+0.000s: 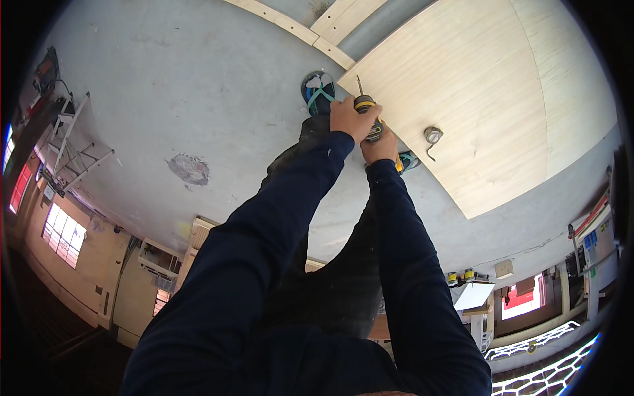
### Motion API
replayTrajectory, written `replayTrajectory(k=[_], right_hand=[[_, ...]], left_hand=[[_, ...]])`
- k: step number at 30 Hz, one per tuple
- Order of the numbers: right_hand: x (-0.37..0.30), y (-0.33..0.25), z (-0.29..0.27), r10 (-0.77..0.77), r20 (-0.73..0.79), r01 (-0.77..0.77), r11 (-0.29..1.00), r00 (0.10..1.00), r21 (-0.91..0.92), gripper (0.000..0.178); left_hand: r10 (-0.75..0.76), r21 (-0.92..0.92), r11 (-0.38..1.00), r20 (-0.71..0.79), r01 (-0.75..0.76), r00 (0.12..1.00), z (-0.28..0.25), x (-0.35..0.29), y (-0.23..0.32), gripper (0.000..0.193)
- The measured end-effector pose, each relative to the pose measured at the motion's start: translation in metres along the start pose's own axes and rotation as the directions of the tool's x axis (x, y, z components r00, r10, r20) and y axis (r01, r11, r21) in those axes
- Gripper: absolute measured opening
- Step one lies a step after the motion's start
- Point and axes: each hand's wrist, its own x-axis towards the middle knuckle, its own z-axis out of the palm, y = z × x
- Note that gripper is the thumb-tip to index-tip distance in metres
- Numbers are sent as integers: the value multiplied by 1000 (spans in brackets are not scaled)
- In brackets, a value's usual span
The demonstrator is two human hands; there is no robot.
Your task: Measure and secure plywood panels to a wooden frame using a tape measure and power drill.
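Both my hands grip a yellow and black power drill (367,113) at the edge of a large pale plywood board (475,86). My left hand (348,117) wraps the top of the tool. My right hand (381,149) holds it lower down, closer to me. The drill bit (360,84) points away from me over the board's corner. Both arms are in dark blue sleeves.
A small metal tape measure (432,136) lies on the board right of my hands. My feet in teal-strapped sandals (318,92) stand on the grey concrete floor (198,86). Wooden strips (290,25) lie at the top. A folding metal frame (72,142) stands at the left.
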Motion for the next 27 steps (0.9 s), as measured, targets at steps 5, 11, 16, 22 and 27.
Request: replayTrajectory(k=[5,11,16,22,27], right_hand=[[13,-5,-9,74,133,-47,980,988,-193,38],[15,-34,-22,112,87,-104,990,990,-96,38],[20,-40,-33,114,91,-99,983,989,-157,37],[26,-44,-35,100,126,-68,969,987,-235,32],[36,-46,-31,113,167,-60,954,979,-292,30]], left_hand=[[28,156,987,-25,-24,999,-8,-13,37,73],[-3,171,985,-6,4,1000,-18,3,48,62],[18,149,989,-23,-15,1000,-14,6,50,58],[0,145,989,-62,9,998,-10,13,40,55],[51,102,994,-113,-39,992,-11,22,28,53]])
